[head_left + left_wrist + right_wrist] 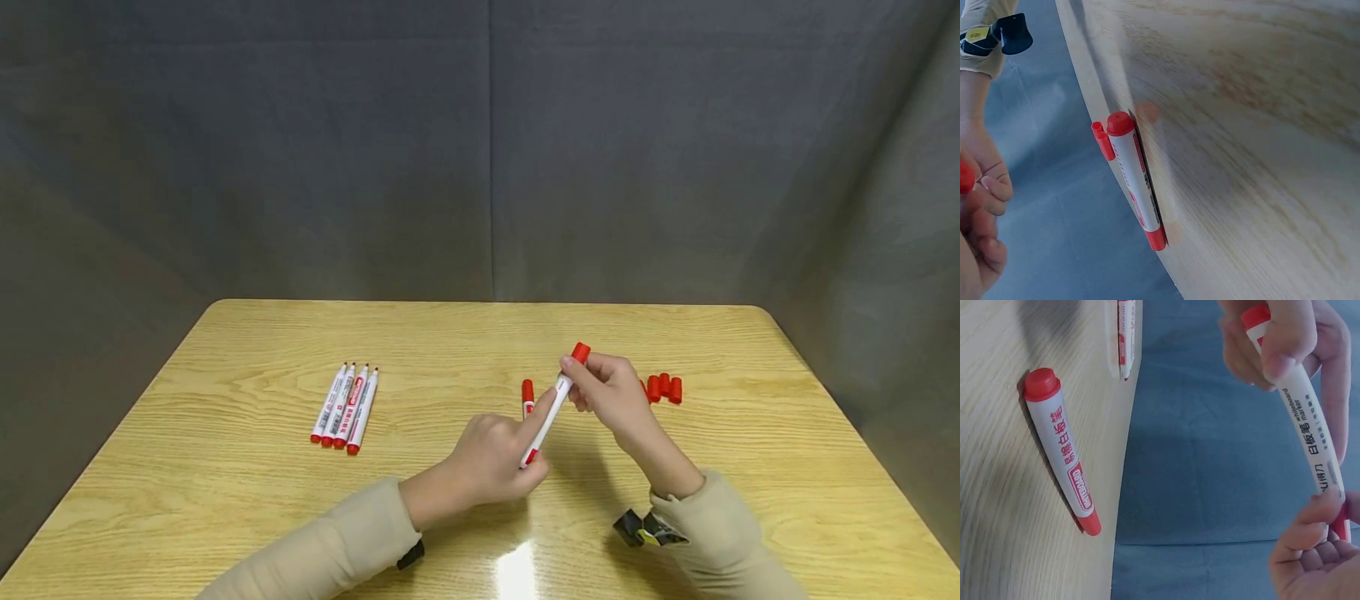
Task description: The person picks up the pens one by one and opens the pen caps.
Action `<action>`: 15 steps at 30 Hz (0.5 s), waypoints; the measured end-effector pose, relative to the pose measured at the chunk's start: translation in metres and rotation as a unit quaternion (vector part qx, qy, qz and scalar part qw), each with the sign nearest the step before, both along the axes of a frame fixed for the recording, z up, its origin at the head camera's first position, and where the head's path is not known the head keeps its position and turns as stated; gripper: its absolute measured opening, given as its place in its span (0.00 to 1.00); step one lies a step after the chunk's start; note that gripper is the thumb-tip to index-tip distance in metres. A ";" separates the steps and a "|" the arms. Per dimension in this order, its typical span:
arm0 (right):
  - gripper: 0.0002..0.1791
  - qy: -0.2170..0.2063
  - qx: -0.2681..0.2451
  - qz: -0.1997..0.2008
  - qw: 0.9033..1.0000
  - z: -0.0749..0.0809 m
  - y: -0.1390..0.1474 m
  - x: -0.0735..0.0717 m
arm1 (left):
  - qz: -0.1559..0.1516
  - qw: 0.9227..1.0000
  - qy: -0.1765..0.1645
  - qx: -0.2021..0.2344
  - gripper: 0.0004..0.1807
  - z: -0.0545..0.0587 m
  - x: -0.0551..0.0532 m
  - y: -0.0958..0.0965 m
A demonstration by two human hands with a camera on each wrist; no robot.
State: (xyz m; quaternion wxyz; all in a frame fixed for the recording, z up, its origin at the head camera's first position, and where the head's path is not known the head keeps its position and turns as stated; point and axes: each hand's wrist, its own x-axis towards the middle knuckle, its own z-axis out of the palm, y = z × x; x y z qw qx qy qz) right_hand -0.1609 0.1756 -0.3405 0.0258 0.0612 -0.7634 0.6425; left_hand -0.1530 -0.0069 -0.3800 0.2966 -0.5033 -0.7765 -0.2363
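A white whiteboard marker (552, 417) with a red cap is held in the air, slanting up to the right. My left hand (498, 458) grips its lower end, the index finger lying along the barrel. At the upper end, the thumb and fingers of my right hand (611, 392) pinch it by the red cap (581, 352). The right wrist view shows both hands on this marker (1304, 419). Below them on the table lies a second capped marker (1063, 450), partly hidden by my left hand in the head view.
Several uncapped red markers (345, 408) lie side by side at the left of the wooden table (247, 500). Several loose red caps (664, 386) stand close together behind my right hand. A grey curtain (480, 150) hangs behind the table.
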 end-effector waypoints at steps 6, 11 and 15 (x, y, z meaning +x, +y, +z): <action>0.14 0.022 -0.044 0.041 0.998 0.003 0.001 0.004 | -0.071 0.995 -0.061 0.031 0.47 -0.002 -0.001 0.000; 0.16 0.043 -0.092 0.080 0.992 0.001 0.005 0.006 | -0.139 0.973 -0.165 0.078 0.48 -0.001 0.001 -0.001; 0.17 0.046 -0.109 0.089 0.989 -0.001 0.005 0.005 | -0.148 0.964 -0.205 0.087 0.43 0.001 0.004 -0.002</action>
